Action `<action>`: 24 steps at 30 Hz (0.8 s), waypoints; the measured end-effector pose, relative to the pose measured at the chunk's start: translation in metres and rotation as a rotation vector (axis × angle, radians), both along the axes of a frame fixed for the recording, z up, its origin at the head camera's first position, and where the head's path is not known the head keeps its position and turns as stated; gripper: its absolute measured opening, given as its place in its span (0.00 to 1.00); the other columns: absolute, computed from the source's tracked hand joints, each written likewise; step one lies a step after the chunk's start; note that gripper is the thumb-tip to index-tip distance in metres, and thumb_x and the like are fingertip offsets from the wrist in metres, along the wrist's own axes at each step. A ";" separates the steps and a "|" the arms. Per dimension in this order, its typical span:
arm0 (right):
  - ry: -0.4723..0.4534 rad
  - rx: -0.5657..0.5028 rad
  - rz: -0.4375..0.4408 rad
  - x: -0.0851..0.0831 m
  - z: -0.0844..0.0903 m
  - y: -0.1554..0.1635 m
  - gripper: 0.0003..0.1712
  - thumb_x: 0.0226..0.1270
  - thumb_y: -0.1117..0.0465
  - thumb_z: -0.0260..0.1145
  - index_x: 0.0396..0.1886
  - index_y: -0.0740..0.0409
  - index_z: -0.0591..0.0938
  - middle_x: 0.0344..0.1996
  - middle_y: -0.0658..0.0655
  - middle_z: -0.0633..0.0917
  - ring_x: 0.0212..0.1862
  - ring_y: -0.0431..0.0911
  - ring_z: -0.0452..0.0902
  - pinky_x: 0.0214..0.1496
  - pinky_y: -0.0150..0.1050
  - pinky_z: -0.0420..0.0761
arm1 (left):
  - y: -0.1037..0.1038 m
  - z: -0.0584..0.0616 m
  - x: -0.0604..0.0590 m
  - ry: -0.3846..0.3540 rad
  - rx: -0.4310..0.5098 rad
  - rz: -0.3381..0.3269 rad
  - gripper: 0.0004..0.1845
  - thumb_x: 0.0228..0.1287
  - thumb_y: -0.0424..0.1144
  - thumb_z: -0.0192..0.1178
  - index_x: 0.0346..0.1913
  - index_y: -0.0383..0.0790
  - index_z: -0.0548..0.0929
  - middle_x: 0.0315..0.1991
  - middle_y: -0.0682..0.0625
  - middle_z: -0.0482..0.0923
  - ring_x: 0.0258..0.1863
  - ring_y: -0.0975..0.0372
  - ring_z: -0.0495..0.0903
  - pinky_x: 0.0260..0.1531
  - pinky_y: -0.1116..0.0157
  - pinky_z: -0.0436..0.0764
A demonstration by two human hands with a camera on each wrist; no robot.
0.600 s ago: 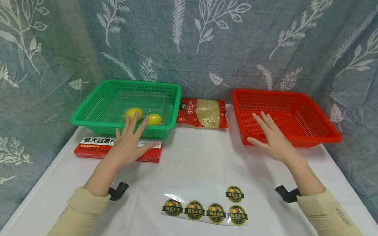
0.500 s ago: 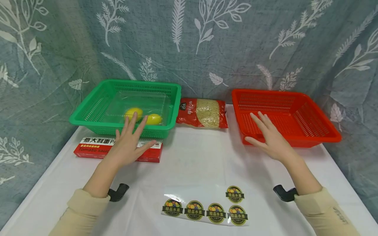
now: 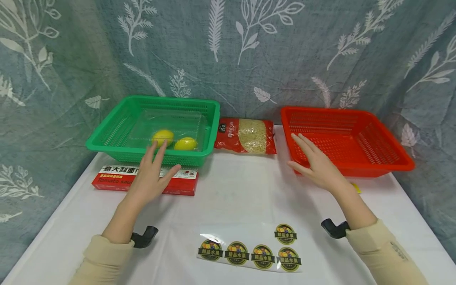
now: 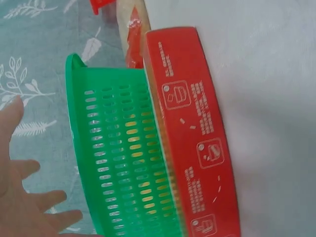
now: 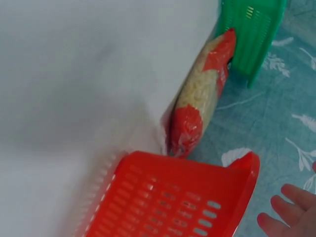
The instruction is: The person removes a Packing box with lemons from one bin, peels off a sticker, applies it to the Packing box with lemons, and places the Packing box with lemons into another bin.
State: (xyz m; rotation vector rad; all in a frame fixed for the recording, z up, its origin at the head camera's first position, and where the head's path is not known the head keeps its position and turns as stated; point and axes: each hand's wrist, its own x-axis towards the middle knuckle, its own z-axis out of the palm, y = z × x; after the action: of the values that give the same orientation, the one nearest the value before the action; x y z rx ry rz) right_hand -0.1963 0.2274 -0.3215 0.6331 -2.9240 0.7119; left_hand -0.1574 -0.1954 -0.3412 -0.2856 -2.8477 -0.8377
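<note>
Left hand (image 3: 151,178) spread flat, fingers straight, gripping nothing, hovering over the red box (image 3: 107,182) and the near wall of the green basket (image 3: 107,136). Fingertips reaching just short of two lemons (image 3: 162,136) lying side by side in a clear tray (image 3: 185,120) inside that basket. From the left wrist view, box (image 4: 197,133) pressed along the basket wall (image 4: 118,158), fingers (image 4: 29,212) apart at the lower left.

Right hand (image 3: 315,166) likewise open and flat, fingers straight, holding nothing, raised before the near left corner of the red basket (image 3: 374,136); whether touching the rim, cannot tell. In the right wrist view, only fingertips (image 5: 291,207) visible beside the basket's corner (image 5: 237,182).

Between the baskets, at the back, a pasta bag (image 3: 246,135), touching or nearly touching the green basket, just beside the red one. Both hands well apart, one per basket, with bare white surface (image 3: 231,190) between them.

Nearer the body, a sticker sheet (image 3: 256,251) with five round labels, flat on the surface. Black wrist mounts (image 3: 144,236) below each beige sleeve (image 3: 384,253). A small yellow scrap (image 3: 356,188) peeking out by the right forearm, under the red basket's front edge. Behind everything, a blue-grey leaf-print cloth (image 3: 249,51).
</note>
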 end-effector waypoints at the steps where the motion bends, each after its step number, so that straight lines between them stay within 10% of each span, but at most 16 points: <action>1: -0.001 -0.005 0.004 -0.001 0.000 -0.001 0.45 0.62 0.45 0.60 0.72 0.46 0.49 0.70 0.61 0.50 0.68 0.60 0.47 0.58 0.66 0.56 | 0.001 0.000 0.001 -0.008 0.011 0.011 0.42 0.64 0.57 0.49 0.72 0.42 0.43 0.70 0.34 0.37 0.66 0.37 0.40 0.51 0.32 0.54; 24: 0.000 -0.092 0.121 -0.021 -0.001 -0.059 0.43 0.62 0.43 0.59 0.72 0.48 0.52 0.69 0.56 0.56 0.69 0.52 0.50 0.65 0.55 0.55 | -0.001 -0.016 0.004 0.021 0.276 0.115 0.37 0.67 0.48 0.49 0.69 0.32 0.48 0.65 0.32 0.41 0.62 0.38 0.51 0.53 0.37 0.59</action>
State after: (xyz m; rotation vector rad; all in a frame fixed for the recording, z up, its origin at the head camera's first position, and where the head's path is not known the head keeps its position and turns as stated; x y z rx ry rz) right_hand -0.2175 0.1683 -0.3220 0.8054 -2.8529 0.8530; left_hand -0.1539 -0.1965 -0.3575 -0.0936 -2.6544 -1.1771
